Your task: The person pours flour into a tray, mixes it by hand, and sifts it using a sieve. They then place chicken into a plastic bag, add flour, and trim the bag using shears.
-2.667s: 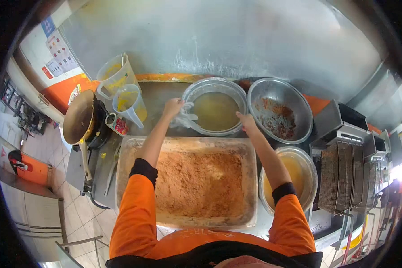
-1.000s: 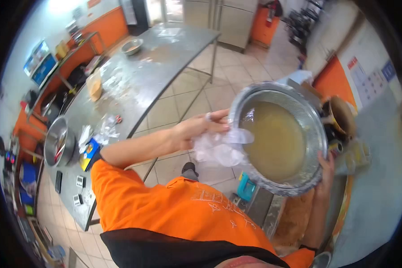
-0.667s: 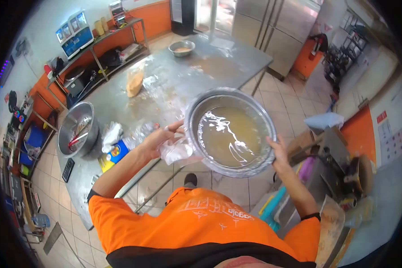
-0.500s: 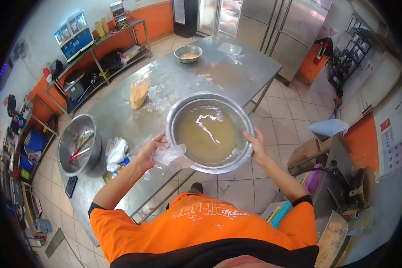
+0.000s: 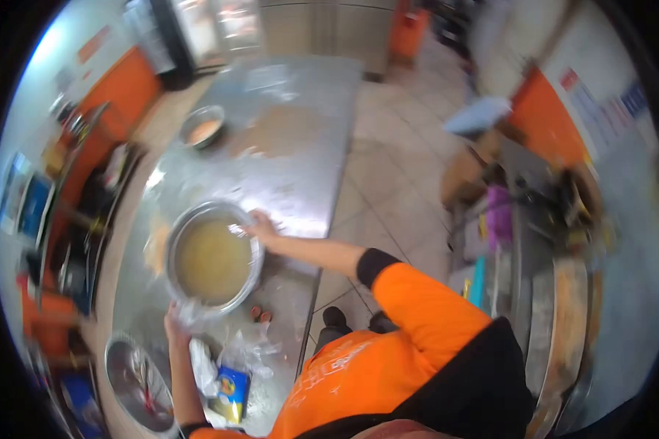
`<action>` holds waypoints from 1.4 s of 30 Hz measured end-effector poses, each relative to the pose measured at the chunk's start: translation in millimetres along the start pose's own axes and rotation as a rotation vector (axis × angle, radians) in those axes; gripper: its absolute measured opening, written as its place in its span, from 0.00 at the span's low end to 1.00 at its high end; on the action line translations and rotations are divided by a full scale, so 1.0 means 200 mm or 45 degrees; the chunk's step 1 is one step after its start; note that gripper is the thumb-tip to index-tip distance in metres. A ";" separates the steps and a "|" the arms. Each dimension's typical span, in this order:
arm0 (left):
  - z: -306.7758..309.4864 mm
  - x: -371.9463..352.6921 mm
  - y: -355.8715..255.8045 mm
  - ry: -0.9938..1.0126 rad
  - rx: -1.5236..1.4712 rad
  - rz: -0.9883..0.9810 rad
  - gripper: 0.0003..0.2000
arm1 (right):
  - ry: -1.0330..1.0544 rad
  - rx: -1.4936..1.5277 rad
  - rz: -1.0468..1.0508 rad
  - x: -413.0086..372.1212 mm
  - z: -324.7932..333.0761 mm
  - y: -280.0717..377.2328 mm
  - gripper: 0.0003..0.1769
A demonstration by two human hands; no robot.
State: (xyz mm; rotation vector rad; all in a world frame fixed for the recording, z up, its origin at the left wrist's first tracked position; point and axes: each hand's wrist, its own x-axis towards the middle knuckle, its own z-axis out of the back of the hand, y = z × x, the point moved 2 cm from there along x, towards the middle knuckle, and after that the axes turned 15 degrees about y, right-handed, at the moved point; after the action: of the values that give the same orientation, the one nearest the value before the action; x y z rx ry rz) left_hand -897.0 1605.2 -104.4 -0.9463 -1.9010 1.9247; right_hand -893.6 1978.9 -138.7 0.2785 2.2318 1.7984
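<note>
motion blur smears the small far bowl (image 5: 202,132) and its contents.

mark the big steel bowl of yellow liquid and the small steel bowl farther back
big steel bowl of yellow liquid (image 5: 258,263), head view, right rim
small steel bowl (image 5: 189,119), head view, left rim

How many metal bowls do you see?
3: liquid bowl between left hand and right hand; small bowl farther off; big bowl nearest the camera. Blur may hide more.
</note>
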 end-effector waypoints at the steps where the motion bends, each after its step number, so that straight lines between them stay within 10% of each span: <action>1: -0.16 -0.02 -0.14 -0.302 -0.689 0.142 0.15 | 0.192 -0.065 -0.056 0.11 -0.01 -0.11 0.31; 3: 0.11 0.03 0.01 0.020 0.173 -0.014 0.18 | 0.179 -0.165 0.144 0.00 -0.01 0.10 0.23; 4: 0.12 -0.01 -0.02 -0.424 -0.211 0.187 0.22 | 0.252 -0.272 0.135 0.01 0.02 0.09 0.23; 6: 0.26 -0.08 -0.18 -0.190 0.832 0.455 0.25 | 0.283 -0.368 0.064 -0.06 0.08 0.19 0.23; 8: 0.58 -0.20 -0.09 -0.664 1.538 -0.096 0.31 | -0.138 -0.527 0.272 -0.25 0.16 0.25 0.24; 12: -0.86 -0.10 -0.73 -0.063 0.782 -0.278 0.39 | 0.806 -0.235 0.159 -0.64 0.39 0.13 0.27; 16: -1.84 0.18 -0.69 0.906 0.352 0.235 0.31 | 0.256 0.170 0.411 -1.35 0.43 0.58 0.20; 18: -2.05 0.34 -0.52 1.126 0.073 0.164 0.30 | 0.522 0.310 -0.192 -1.43 0.67 0.35 0.23; 21: -2.38 0.48 -0.43 1.244 -0.301 -0.012 0.31 | -0.502 0.257 -0.027 -1.72 0.92 0.51 0.18; 23: -2.61 0.41 -0.47 1.248 -0.928 0.471 0.33 | -0.907 0.126 -0.095 -1.89 1.05 0.69 0.16; 26: -2.78 0.36 -0.18 1.593 -0.644 0.970 0.33 | -1.156 0.003 0.049 -2.08 1.15 0.79 0.14; 29: -3.04 0.30 -0.06 1.746 -0.024 0.955 0.33 | -1.408 -0.107 0.221 -2.22 1.26 0.80 0.13; 35: -3.37 0.28 -0.18 1.872 -0.397 1.039 0.38 | -1.601 -0.468 0.301 -2.43 1.55 0.81 0.09; 37: -3.47 0.22 -0.11 2.355 0.259 0.776 0.37 | -1.733 -0.079 0.454 -2.46 1.63 0.73 0.15; 39: -3.58 0.13 -0.02 2.363 0.290 0.845 0.33 | -1.857 -0.092 0.542 -2.44 1.71 0.70 0.15; 42: -3.69 0.10 0.16 1.701 -0.156 1.096 0.16 | -2.010 -0.083 0.654 -2.46 1.77 0.67 0.17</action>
State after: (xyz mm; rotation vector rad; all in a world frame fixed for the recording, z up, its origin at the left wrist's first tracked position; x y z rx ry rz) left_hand -449.2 2192.5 -82.5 -2.4645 -0.7958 0.7925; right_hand -317.3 2183.3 -37.4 1.6303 0.9399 0.9780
